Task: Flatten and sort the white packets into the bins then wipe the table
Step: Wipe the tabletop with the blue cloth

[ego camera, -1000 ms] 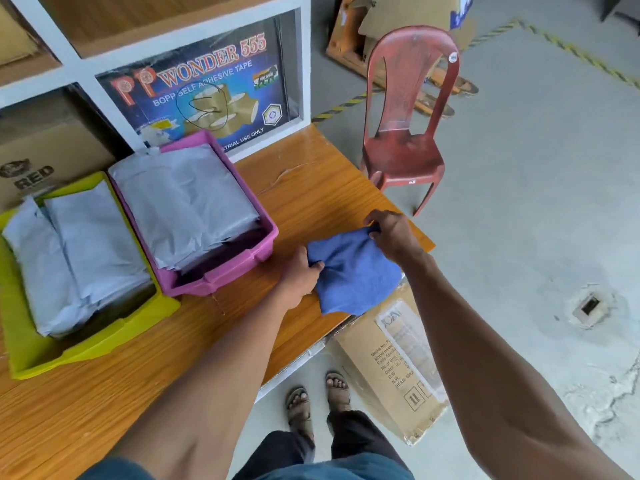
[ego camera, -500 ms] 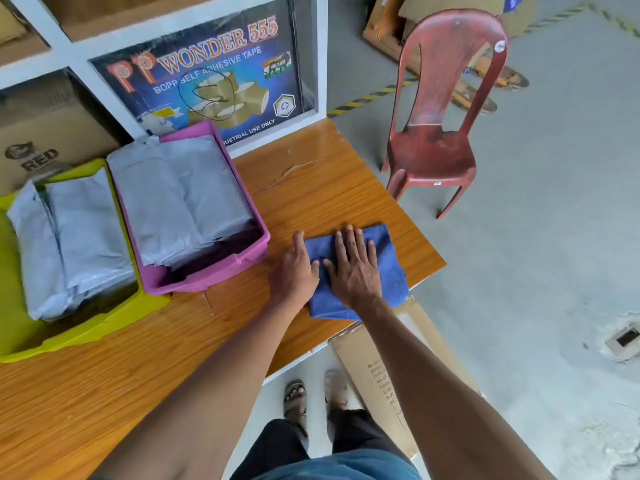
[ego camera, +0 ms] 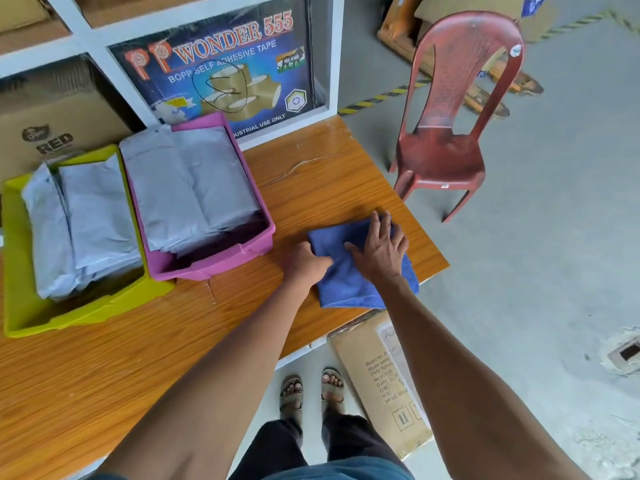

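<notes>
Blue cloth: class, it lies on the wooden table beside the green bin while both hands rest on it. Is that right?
One detail is wrong. In the head view the blue cloth lies beside the pink bin, not the green bin. It is on the wooden table, under the left hand and right hand.

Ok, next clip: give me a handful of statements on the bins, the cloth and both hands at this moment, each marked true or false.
1. The blue microfibre cloth lies on the wooden table. True.
2. The right hand rests flat on the cloth with its fingers spread. True.
3. The pink plastic bin stands empty. False: it holds a stack of white packets.
4. The yellow-green plastic bin stands to the right of the pink one. False: it stands to its left.
5. The left hand is at the cloth's left edge. True.
6. White packets lie loose on the table beside the cloth. False: the packets in view are all in the two bins.
</notes>
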Available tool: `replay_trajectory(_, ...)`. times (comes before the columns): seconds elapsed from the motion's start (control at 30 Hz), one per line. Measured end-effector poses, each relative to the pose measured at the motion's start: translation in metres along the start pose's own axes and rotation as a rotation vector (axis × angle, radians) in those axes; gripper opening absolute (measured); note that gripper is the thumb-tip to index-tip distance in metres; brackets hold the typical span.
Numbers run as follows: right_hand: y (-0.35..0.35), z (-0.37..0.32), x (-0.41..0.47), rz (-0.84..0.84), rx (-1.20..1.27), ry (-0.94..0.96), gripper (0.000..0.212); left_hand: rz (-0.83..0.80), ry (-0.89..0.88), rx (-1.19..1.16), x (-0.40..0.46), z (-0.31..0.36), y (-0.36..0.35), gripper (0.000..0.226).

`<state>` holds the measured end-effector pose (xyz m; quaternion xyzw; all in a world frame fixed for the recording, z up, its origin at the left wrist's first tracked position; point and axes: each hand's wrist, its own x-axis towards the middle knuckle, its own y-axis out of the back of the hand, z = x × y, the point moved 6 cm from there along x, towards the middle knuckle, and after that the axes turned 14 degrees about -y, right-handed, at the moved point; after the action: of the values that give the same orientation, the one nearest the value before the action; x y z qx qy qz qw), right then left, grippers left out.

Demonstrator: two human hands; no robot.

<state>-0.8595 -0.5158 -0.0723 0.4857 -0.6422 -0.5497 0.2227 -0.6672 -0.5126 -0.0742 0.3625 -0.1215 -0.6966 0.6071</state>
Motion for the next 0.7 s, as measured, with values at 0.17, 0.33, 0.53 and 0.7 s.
replay_trajectory(0.17,0.019,0.005,0.02,-0.076,0.018,-0.083,0.08,0.017,-0.029,-0.265,0.0,0.005,0.004,0.022)
replay_trajectory(0.33,0.024,0.012,0.035,-0.21,0.101,-0.044,0.047,0.044,-0.103,-0.497,-0.006,0.015,0.009,0.027)
replay_trajectory(0.53,0.064,0.014,0.022,-0.419,0.623,0.144,0.033,0.104,-0.303,-0.589,-0.021,0.043,0.032,0.022)
replay_trajectory(0.7,0.095,0.025,0.01,-0.442,0.734,0.192,0.025,0.079,-0.38,-0.525,-0.035,0.059,0.046,0.019)
